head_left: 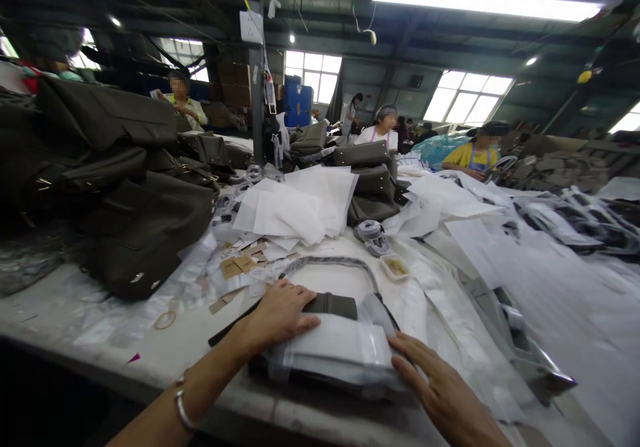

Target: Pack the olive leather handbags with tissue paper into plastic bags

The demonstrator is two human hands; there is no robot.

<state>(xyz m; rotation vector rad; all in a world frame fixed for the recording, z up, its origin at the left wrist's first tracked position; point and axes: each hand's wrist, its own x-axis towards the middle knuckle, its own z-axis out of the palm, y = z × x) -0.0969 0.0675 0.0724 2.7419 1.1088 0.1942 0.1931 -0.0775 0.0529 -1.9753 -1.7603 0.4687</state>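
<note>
Nearest the camera are the person's own arms, the left one with a bracelet at the wrist, reaching over a pale table that carries everything else. At its left stands a heap of dark bags; to the right spread loose white sheets, with a smaller stack of white paper beyond the middle. The wrapped bag lies at the near edge of the table, directly between the two hands, its long axis running from left to right across the person's front and its handle arched on the far side. Both hands touch it: the left hand comes over its upper left part, palm down, fingers loosely spread on the dark panel and thumb on the white covering, so most of the bag lies to the right of those fingers; the right hand sits at its right end, fingers nearly straight and thumb apart, so the bag lies to their left. Neither hand closes around anything, and the left is nearer the handle. Smaller still are a coiled strap beyond the handle, a little tray just beside it, a yellowish ring and a pink scrap
</note>
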